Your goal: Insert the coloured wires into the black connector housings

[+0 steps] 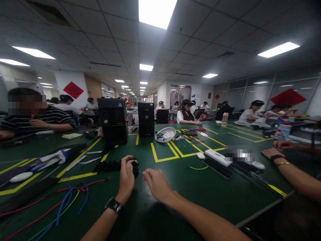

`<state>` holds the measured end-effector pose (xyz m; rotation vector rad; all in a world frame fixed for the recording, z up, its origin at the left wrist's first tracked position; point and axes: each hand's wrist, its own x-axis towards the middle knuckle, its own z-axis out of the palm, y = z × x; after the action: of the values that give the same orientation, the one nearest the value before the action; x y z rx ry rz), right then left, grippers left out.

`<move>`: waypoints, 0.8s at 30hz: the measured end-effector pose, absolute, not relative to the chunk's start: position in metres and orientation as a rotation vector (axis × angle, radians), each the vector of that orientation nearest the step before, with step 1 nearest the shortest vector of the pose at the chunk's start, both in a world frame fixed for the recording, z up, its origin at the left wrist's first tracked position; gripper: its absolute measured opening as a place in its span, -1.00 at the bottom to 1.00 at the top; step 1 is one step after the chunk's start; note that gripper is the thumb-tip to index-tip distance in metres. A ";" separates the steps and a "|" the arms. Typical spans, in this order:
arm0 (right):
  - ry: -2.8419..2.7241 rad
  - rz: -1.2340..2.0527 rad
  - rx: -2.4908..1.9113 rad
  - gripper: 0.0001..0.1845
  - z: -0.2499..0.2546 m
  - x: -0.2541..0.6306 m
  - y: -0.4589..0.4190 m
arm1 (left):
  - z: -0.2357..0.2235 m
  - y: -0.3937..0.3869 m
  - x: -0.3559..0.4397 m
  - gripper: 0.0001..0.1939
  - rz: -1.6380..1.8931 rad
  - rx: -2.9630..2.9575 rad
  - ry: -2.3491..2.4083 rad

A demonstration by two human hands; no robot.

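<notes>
My left hand (126, 177), with a dark watch on its wrist, is closed around a small black object (135, 168) above the green table. Its exact kind is hard to make out. A black, ruffled length of material (109, 165) lies just left of that hand. Close on the right, my right hand (157, 184) has thumb and finger pinched together. A short bit of blue wire (139, 172) shows between the black object and those fingertips. Loose red, blue and green wires (72, 192) lie on the table to the left.
Two black computer cases (112, 120) stand ahead, beside a white basket (165, 134). Bundled coloured wires (192, 132) lie beyond. A phone (218, 168), a white power strip (217, 157) and a yellow wire (198, 168) are right. Another person's hands (273, 154) rest at far right.
</notes>
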<state>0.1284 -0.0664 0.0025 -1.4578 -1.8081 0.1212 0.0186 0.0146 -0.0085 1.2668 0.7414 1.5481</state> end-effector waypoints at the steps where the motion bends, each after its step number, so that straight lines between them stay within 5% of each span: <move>1: -1.786 0.124 -1.452 -0.62 0.005 0.130 -0.067 | -0.009 0.015 0.020 -0.70 1.560 1.273 0.720; 7: -1.873 0.189 -1.457 -0.70 -0.006 0.121 -0.065 | -0.011 0.011 0.029 -0.66 1.338 0.805 0.658; 14: -1.757 0.172 -1.424 -0.61 0.005 0.128 -0.064 | -0.008 0.012 0.021 -0.71 1.543 1.218 0.670; 24: -1.872 0.255 -1.437 -0.65 -0.021 0.122 -0.061 | -0.003 0.033 0.006 -0.74 1.514 0.628 0.603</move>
<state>0.1217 -0.0614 -0.0212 -1.4368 -1.8719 0.2545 0.0060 0.0326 -0.0034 0.6276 0.6031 1.5142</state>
